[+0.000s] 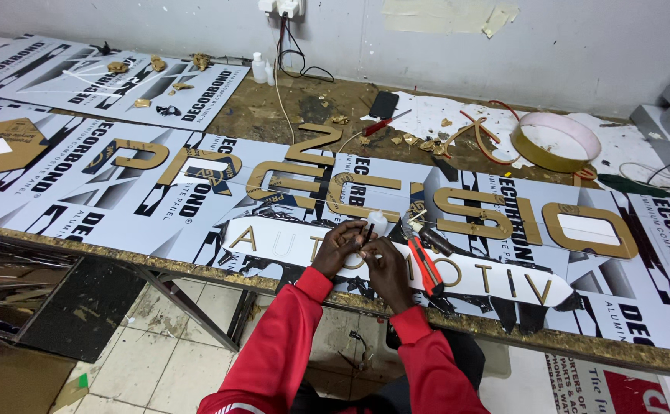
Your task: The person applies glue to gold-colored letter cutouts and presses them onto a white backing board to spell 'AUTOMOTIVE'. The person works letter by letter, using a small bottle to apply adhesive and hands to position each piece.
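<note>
both hands meet over the white strip [396, 264] of thin gold letters at the near edge of the table [289, 100]. the left hand [338, 247] pinches a small dark thin piece [368, 230], fingers closed on it; the right hand [387, 264] is curled against it, its own grip hidden. a small white bottle [378, 222] stands just behind, a red utility knife [424, 264] lies just to the right.

Just right of the hands [365, 257] the way is blocked by a red utility knife [424, 264], large gold letters [480, 215] are ranged across the table [66, 241] just beyond them, and open room is left only over the floor [158, 368] below.
</note>
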